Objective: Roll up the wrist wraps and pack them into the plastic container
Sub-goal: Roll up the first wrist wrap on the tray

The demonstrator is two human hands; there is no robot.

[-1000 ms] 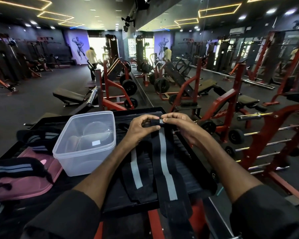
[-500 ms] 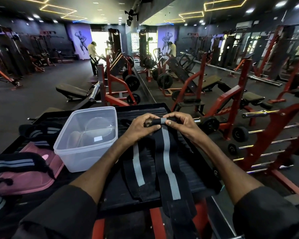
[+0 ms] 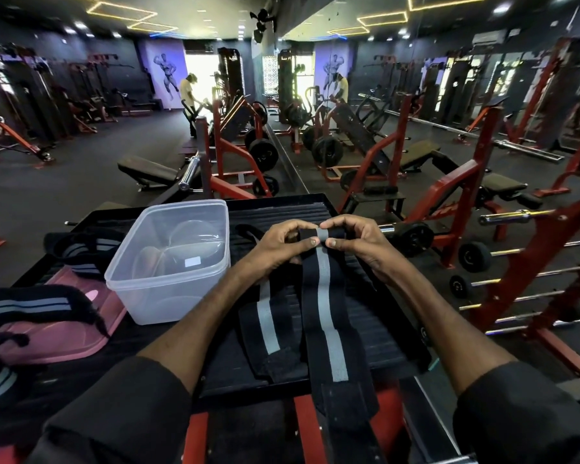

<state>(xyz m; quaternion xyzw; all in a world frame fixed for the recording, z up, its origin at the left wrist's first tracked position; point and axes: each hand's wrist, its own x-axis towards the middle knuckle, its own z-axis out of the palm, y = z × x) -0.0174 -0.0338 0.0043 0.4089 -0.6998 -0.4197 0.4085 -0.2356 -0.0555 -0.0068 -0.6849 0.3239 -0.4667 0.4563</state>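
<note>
A black wrist wrap (image 3: pixel 325 313) with a grey centre stripe lies lengthwise on the black ribbed platform (image 3: pixel 379 336), its near end hanging over the front edge. My left hand (image 3: pixel 278 244) and my right hand (image 3: pixel 355 241) pinch its far end, which is curled into a small tight roll between my thumbs and fingers. A second black wrap (image 3: pixel 268 323) with a grey stripe lies flat just left of it. The clear plastic container (image 3: pixel 141 279) stands open to the left of my left hand, with no wraps inside.
More black and grey wraps (image 3: pixel 31 309) lie on a pink lid (image 3: pixel 61 339) at the left, another wrap (image 3: pixel 81 247) behind them. Red gym machines, barbells and weight plates (image 3: pixel 474 256) crowd the right side and background. A person (image 3: pixel 188 95) stands far back.
Both hands have stayed on the far end of the wrap, and the small roll there has grown slightly thicker. The camera view has tilted a little.
</note>
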